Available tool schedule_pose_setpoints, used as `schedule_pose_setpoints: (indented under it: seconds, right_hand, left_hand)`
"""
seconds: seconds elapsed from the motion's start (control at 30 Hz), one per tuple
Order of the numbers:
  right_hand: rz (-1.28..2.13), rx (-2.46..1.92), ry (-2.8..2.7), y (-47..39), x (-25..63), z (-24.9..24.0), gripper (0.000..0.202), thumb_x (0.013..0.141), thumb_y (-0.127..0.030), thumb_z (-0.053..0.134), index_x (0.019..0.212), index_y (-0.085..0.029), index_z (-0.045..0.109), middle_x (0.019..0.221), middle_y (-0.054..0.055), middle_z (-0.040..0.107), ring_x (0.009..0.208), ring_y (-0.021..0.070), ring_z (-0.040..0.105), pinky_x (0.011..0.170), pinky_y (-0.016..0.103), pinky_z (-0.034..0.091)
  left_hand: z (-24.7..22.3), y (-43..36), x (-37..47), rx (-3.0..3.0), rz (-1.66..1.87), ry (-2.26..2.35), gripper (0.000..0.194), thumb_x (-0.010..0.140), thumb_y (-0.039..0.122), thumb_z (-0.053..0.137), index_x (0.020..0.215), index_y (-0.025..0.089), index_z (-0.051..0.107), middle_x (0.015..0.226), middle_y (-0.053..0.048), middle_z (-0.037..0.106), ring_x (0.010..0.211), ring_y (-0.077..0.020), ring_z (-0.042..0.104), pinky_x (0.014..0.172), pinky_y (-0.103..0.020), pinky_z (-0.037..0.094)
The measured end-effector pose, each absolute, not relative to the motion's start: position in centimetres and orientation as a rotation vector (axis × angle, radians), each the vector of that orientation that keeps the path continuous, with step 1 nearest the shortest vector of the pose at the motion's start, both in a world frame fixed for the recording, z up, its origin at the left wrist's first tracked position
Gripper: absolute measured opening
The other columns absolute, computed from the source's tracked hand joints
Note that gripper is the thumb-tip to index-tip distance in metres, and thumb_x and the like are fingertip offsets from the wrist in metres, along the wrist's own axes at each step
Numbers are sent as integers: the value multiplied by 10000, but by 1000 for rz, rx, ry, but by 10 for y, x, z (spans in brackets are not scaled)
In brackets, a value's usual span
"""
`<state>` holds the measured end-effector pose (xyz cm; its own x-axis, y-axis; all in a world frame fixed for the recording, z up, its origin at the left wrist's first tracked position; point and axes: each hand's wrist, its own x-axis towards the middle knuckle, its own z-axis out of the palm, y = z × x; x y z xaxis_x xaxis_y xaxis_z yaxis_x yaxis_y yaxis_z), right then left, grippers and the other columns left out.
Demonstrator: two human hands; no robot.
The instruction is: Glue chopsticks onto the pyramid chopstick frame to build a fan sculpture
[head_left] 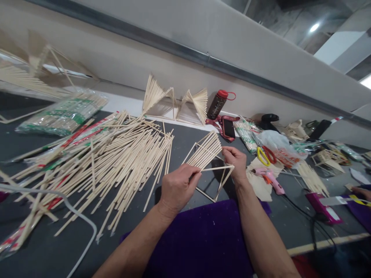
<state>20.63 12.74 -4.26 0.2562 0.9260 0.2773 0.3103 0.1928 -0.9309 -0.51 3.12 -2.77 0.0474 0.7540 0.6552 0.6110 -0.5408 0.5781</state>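
My left fingers (194, 180) and right fingers (230, 153) are pinched closed on a wooden stick frame (205, 153). I judge it partly built: one side carries close-set sticks, the other looks open. Left of the frame, loose sticks (130, 154) spread over the grey tabletop (181, 136); right, a pink glue gun (269, 180); beyond, a pale wall (110, 61).

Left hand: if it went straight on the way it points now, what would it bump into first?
Most likely the slanted row of thin sticks, just ahead of the left hand in this view, though one picture leaves the depth between them unclear.
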Motion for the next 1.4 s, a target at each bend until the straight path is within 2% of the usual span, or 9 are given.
schedule_pose_setpoints:
  seconds: [0.57, 0.73, 0.93, 1.4]
  right_hand:
    - [655, -1323, -1297, 127, 204, -39, 232, 723, -331, 624, 824, -167, 752, 695, 18, 674, 520, 110, 497, 513, 247, 394]
    - [618, -1340, -1341, 128, 205, -39, 252, 727, -352, 609, 835, -185, 763, 649, 18, 664, 561, 137, 536, 525, 253, 401]
    - [683, -1318, -1307, 127, 203, -39, 251, 730, -343, 620, 850, -167, 754, 654, 10, 656, 494, 106, 477, 497, 247, 380]
    - [684, -1330, -1302, 126, 204, -38, 236, 730, -334, 620, 827, -160, 748, 665, 11, 664, 504, 104, 465, 508, 241, 371]
  left_hand:
    - [-30, 33, -6, 2199, 1484, 1455, 61, 846, 207, 623, 873, 219, 677, 791, 11, 714, 678, -101, 653, 583, -197, 461]
    - [-29, 33, -6, 2200, 1494, 1443, 60, 846, 205, 617, 863, 213, 673, 783, 8, 712, 678, -104, 655, 588, -197, 465]
    - [-29, 33, -6, 2195, 1476, 1441, 69, 850, 211, 608, 863, 211, 676, 781, 3, 712, 672, -105, 651, 590, -198, 464]
    - [-31, 33, -6, 2186, 1450, 1451, 61, 844, 207, 620, 874, 213, 673, 792, 6, 708, 677, -105, 652, 589, -198, 459]
